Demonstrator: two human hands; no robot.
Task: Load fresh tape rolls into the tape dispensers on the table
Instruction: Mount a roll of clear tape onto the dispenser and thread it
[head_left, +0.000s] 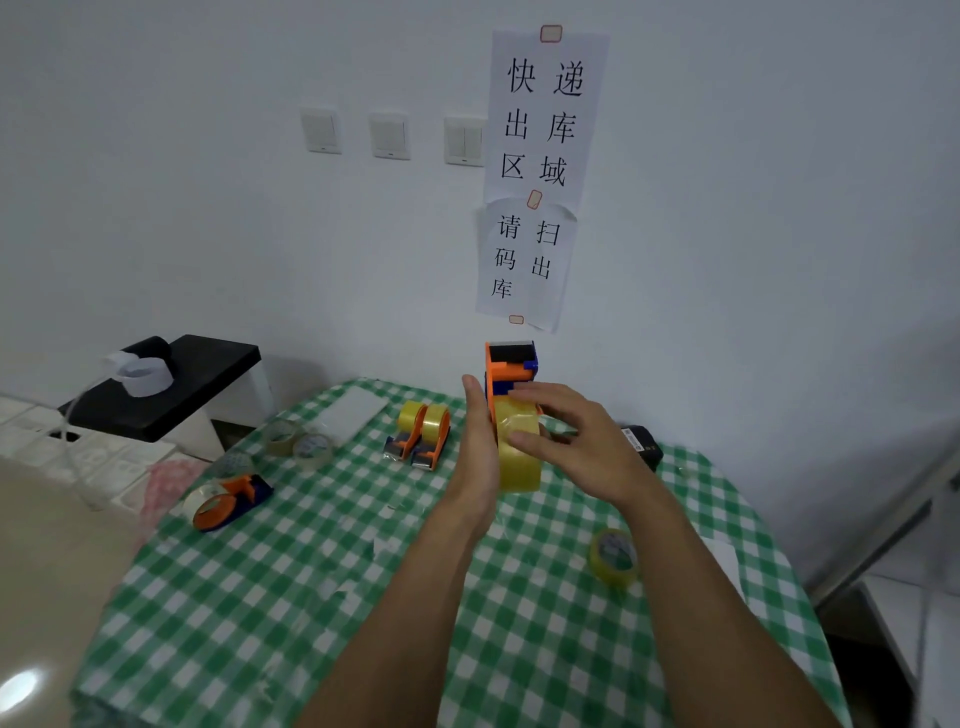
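Well left of the left hand (478, 447), one orange dispenser (228, 501) lies on the checked table (363, 551); two loaded dispensers (418, 436) stand nearer it. Between the hands, an upright dispenser (511, 366) carries a yellow tape roll (519, 467): the left hand presses flat, fingers straight, against its side, and the right hand (579, 447) rests spread fingers on the roll.

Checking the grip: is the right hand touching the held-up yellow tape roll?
Touching. In the head view, fingers of the right hand lie across the yellow tape roll.
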